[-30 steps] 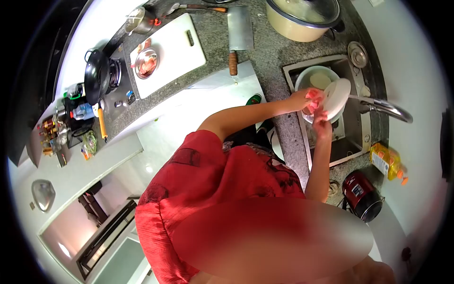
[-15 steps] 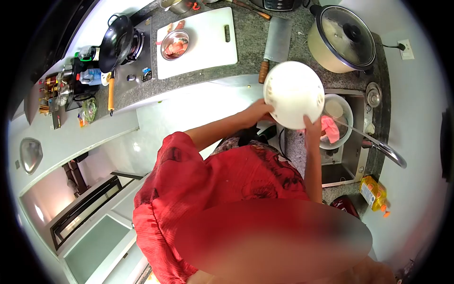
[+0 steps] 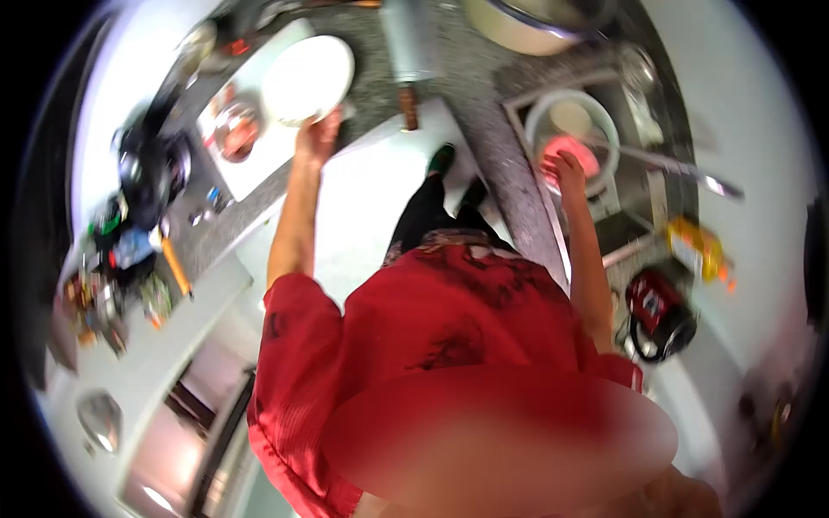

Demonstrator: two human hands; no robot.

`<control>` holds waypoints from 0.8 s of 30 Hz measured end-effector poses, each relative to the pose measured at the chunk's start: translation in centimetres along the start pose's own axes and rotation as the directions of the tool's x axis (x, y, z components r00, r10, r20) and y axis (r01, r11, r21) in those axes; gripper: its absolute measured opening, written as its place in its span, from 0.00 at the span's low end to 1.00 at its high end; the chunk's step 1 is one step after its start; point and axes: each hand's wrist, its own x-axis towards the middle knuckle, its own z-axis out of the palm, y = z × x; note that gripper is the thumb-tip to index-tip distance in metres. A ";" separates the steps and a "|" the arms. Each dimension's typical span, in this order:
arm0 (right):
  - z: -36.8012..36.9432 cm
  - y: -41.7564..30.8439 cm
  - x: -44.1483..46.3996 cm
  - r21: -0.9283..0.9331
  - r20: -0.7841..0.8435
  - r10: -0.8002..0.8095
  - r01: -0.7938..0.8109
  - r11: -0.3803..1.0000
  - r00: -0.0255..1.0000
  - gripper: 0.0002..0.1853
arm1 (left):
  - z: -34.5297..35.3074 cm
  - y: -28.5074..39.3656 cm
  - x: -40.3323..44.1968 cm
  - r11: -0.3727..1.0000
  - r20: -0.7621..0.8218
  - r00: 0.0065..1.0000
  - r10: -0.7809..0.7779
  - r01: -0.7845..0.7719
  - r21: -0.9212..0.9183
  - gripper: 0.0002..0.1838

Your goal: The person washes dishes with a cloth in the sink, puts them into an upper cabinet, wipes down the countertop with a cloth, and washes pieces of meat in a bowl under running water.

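Observation:
My left hand (image 3: 319, 138) grips the lower edge of a white plate (image 3: 308, 79), which is over the right part of the white cutting board (image 3: 250, 177). Beside the plate on the board is a metal bowl (image 3: 236, 131) with pieces of raw meat. My right hand (image 3: 567, 170) is at a pink cloth (image 3: 577, 154), its fingers closed on it, over a white basin (image 3: 538, 112) in the sink. A pale round thing (image 3: 571, 118) lies in the basin. The picture is blurred by motion.
A cleaver (image 3: 408, 52) lies on the grey counter (image 3: 484, 104). A large cooker (image 3: 527, 30) stands behind the sink (image 3: 661, 194), whose faucet (image 3: 682, 168) reaches over the basin. Right of the sink are a yellow bottle (image 3: 695, 249) and a dark red kettle (image 3: 658, 315). A black wok (image 3: 142, 177) is at left.
The plate has gone left in my left hand, from near the sink to the cutting board. My right hand has let go of the plate and taken hold of the pink cloth. The view has shifted.

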 end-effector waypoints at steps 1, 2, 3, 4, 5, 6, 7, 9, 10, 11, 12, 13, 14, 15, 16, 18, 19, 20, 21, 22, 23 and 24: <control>-2.7 2.0 0.5 0.045 -0.065 -0.014 0.017 0.999 0.998 0.18 | -1.6 0.4 0.9 0.999 0.102 0.995 -0.020 0.025 -0.043 0.22; -4.7 2.8 0.6 0.054 -0.126 -0.016 0.023 0.998 0.992 0.18 | -2.2 0.9 1.3 0.998 0.104 0.994 -0.026 0.031 -0.047 0.22; -6.4 3.3 0.6 0.013 -0.231 0.046 -0.044 0.999 0.972 0.18 | -2.4 1.0 1.6 0.998 0.103 0.994 -0.027 0.033 -0.051 0.23; -8.0 3.8 0.6 -0.018 -0.323 0.106 -0.118 0.993 0.940 0.18 | -2.0 0.9 1.6 0.998 0.077 0.997 -0.018 0.022 -0.055 0.23; -9.3 4.4 1.1 -0.007 -0.353 0.106 -0.116 0.993 0.930 0.18 | -1.7 1.1 1.5 0.998 0.045 0.999 0.002 0.000 -0.059 0.22; -10.5 5.1 1.6 -0.169 -0.427 0.091 -0.178 0.969 0.899 0.18 | -1.7 1.0 1.6 0.999 0.043 0.999 -0.014 0.016 -0.047 0.22; -10.7 5.1 1.7 -0.320 -0.492 0.069 -0.254 0.913 0.868 0.18 | -2.0 1.0 1.8 0.999 0.036 0.999 -0.028 0.029 -0.034 0.21; -11.8 6.9 2.6 -0.351 -0.540 0.014 -0.241 0.905 0.841 0.16 | -1.8 0.8 1.2 0.997 0.046 0.996 -0.078 0.077 0.030 0.20; -13.8 9.9 4.6 -0.441 -0.369 -0.052 -0.125 0.888 0.928 0.14 | -1.0 0.6 0.4 0.978 0.084 0.975 -0.205 0.207 -0.009 0.21; -13.2 9.7 5.0 -0.370 -0.360 0.021 -0.164 0.914 0.933 0.12 | -0.1 0.2 -0.4 0.942 0.125 0.937 -0.326 0.333 -0.043 0.23; -11.7 8.7 4.8 -0.271 -0.363 0.132 -0.240 0.932 0.923 0.11 | 1.9 -0.4 -1.6 0.929 0.045 0.939 -0.341 0.330 0.168 0.27; -10.4 7.7 4.6 -0.189 -0.352 0.229 -0.308 0.932 0.908 0.11 | 2.2 -0.7 -2.0 0.878 0.150 0.891 -0.429 0.373 0.300 0.27; -9.4 7.2 4.5 -0.181 -0.339 0.264 -0.338 0.923 0.903 0.11 | 4.2 -1.6 -2.8 0.812 0.127 0.877 -0.464 0.363 0.457 0.26; -8.9 7.0 4.6 -0.240 -0.319 0.248 -0.331 0.912 0.915 0.12 | 6.5 -3.0 -3.8 0.724 0.100 0.865 -0.493 0.343 0.599 0.24; -10.2 9.1 5.8 -0.511 -0.228 0.077 -0.186 0.839 0.971 0.14 | 7.9 -4.6 -4.2 0.660 0.095 0.856 -0.509 0.317 0.681 0.23; -9.3 6.8 5.1 -0.714 -0.229 0.014 -0.177 0.677 0.973 0.18 | 10.9 -8.4 -4.3 0.497 0.139 0.847 -0.514 0.162 0.853 0.19; -7.7 3.8 3.7 -0.681 -0.324 0.125 -0.323 0.658 0.938 0.21 | 12.4 -10.8 -4.0 0.389 0.190 0.838 -0.511 0.028 0.921 0.17; -7.9 4.3 4.1 -0.674 -0.326 0.127 -0.325 0.664 0.937 0.21 | 13.7 -13.5 -3.8 0.370 0.279 0.822 -0.496 -0.090 0.924 0.15; -8.3 4.9 5.0 -0.768 -0.326 0.073 -0.309 0.560 0.943 0.23 | 15.2 -16.6 -3.7 0.350 0.366 0.795 -0.484 -0.208 0.913 0.14; -8.7 5.3 5.5 -0.848 -0.319 0.019 -0.294 0.441 0.948 0.24 | 16.6 -19.8 -3.8 0.265 0.536 0.722 -0.438 -0.466 0.844 0.12; -8.8 5.1 5.5 -0.845 -0.323 0.017 -0.297 0.446 0.946 0.24 | 18.2 -23.1 -3.9 0.166 0.685 0.602 -0.409 -0.690 0.705 0.10; -8.5 4.6 5.6 -0.860 -0.347 -0.023 -0.308 0.406 0.938 0.24 | 20.7 -25.8 -4.3 0.116 0.764 0.468 -0.443 -0.816 0.567 0.09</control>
